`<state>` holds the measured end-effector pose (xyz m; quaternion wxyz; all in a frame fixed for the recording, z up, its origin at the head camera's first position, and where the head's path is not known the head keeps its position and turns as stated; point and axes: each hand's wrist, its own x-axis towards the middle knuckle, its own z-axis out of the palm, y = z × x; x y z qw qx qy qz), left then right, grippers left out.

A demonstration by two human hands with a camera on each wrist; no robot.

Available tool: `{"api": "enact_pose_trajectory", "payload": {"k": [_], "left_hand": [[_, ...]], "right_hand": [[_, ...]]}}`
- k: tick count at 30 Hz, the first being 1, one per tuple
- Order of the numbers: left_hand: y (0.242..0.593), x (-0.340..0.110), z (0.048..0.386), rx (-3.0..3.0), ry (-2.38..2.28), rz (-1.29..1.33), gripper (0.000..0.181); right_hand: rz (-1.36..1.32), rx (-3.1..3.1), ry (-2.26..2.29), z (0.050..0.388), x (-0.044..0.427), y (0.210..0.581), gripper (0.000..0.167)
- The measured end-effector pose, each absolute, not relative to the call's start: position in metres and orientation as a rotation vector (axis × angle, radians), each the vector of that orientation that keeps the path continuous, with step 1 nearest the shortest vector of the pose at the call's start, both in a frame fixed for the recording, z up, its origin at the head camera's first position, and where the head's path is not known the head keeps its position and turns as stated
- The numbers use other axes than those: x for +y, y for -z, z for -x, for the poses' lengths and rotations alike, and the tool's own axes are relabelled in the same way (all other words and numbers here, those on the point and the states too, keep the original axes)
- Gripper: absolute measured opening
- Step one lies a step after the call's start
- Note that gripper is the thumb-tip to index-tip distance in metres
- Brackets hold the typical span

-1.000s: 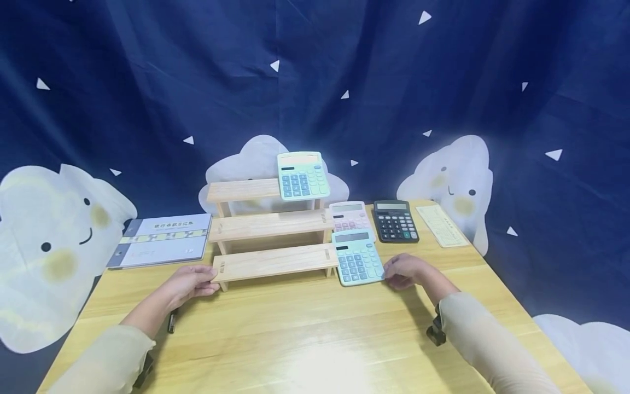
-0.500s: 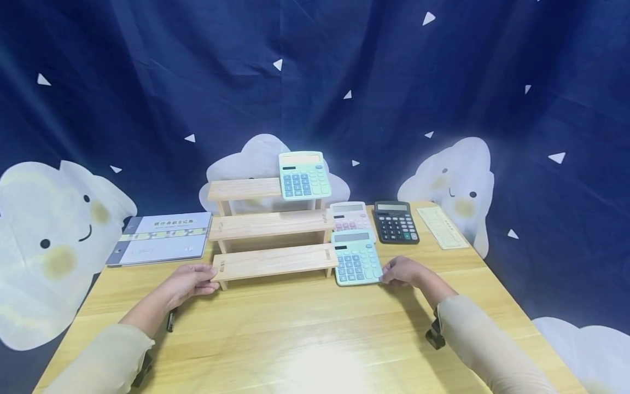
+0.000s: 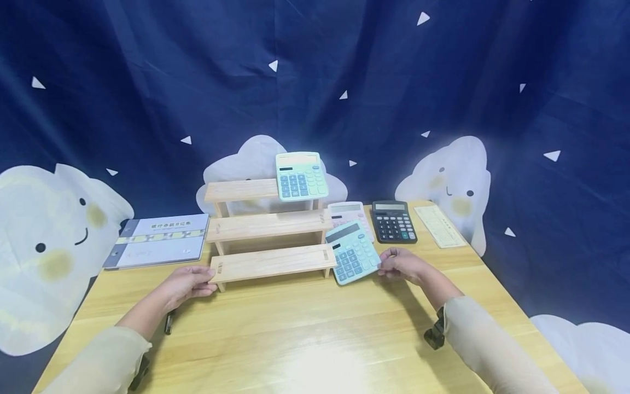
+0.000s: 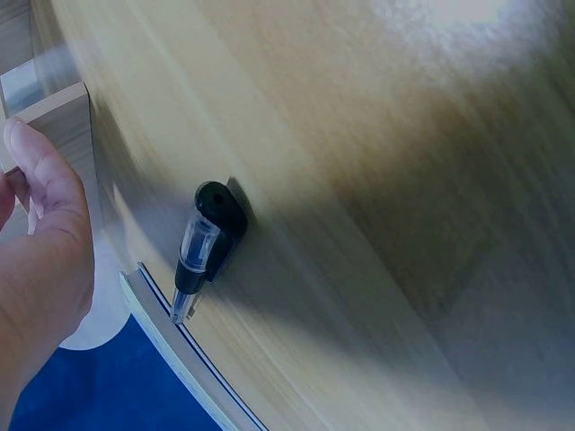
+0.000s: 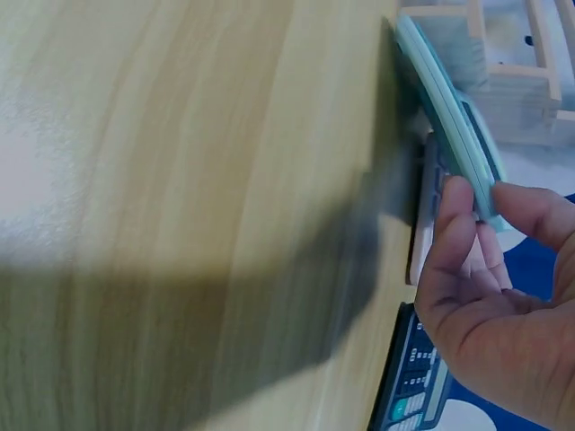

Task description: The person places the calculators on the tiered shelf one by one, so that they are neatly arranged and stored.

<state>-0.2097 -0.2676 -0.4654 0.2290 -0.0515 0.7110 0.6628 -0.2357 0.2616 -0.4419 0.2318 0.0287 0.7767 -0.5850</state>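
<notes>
A mint-green calculator (image 3: 353,253), tilted, is pinched at its right edge between the thumb and fingers of my right hand (image 3: 402,266). In the right wrist view that calculator (image 5: 449,108) is edge-on and raised off the table. It overlaps part of a pink calculator (image 3: 348,213) behind it and meets the right end of the bottom step. My left hand (image 3: 189,284) grips the left end of the bottom step of a three-tier wooden shelf (image 3: 275,264). Another mint-green calculator (image 3: 301,176) leans upright on the right of the top tier.
A black calculator (image 3: 394,221) and a printed paper slip (image 3: 440,226) lie at the back right of the table (image 3: 275,334). Left of the shelf is a grey-white ledger book (image 3: 159,241). A pen-like black-and-clear item (image 4: 199,247) lies near my left wrist. A blue cloud-print curtain (image 3: 384,65) hangs behind.
The mint-green calculator in my right hand has turned counterclockwise, its top swinging left toward the shelf. My right hand has risen slightly. The left hand stays on the bottom step.
</notes>
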Motion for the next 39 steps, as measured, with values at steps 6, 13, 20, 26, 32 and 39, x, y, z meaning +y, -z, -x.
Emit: {"api": "enact_pose_trajectory", "payload": {"k": [6,13,20,26,32,39], "left_hand": [[0.468,-0.265,0.208,1.943,-1.838,0.144,0.06],[0.469,-0.264,0.208,1.93,-1.846,0.16,0.059],[0.468,-0.264,0.208,1.896,-1.881,0.154,0.058],[0.467,-0.264,0.208,1.885,-1.883,0.135,0.062],[0.467,-0.267,0.212,1.883,-1.871,0.141,0.06],[0.469,-0.27,0.21,1.895,-1.875,0.138,0.062]], "right_hand": [[-0.146,2.154,1.663,0.234,0.263,0.438,0.047],[-0.188,2.001,1.742,0.235,0.261,0.433,0.035],[-0.187,1.856,1.837,0.235,0.262,0.427,0.027],[-0.313,1.741,2.088,0.232,0.264,0.42,0.019],[-0.327,1.534,2.352,0.231,0.27,0.395,0.025],[-0.409,1.254,2.519,0.236,0.26,0.353,0.018]]}}
